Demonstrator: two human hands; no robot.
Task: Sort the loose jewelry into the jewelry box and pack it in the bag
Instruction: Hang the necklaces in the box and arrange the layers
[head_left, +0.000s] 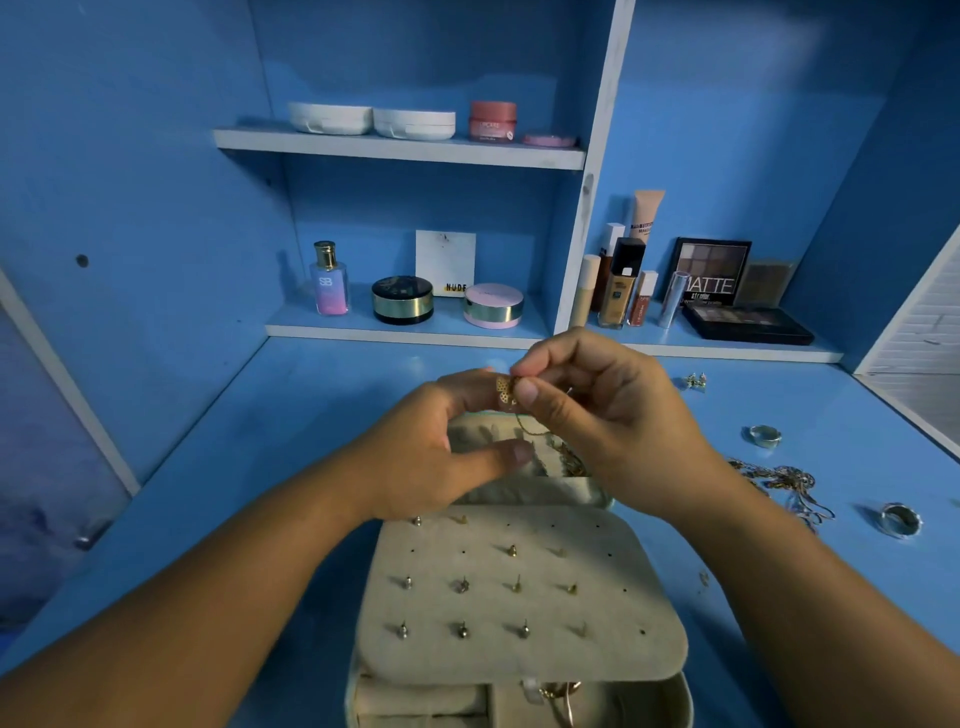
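An open beige jewelry box (649, 613) lies on the blue desk, its earring panel studded with several earring posts. Above the box's far pocket, my right hand (597, 410) pinches a gold butterfly pendant (504, 391) on a thin chain that hangs down into the pocket. My left hand (441, 452) touches the pendant from the left with its fingertips, thumb stretched out below. Loose jewelry lies to the right: two silver rings (762, 434) (898, 519), a tangle of chains (779, 480) and small earrings (695, 381). No bag is in view.
Cosmetics stand on the shelves behind: a perfume bottle (329, 280), compacts (402, 300), foundation bottles (618, 291), eyeshadow palettes (748, 322). White cases and a pink jar (492, 120) sit on the upper shelf. A white slatted panel (914, 374) borders the desk's right side.
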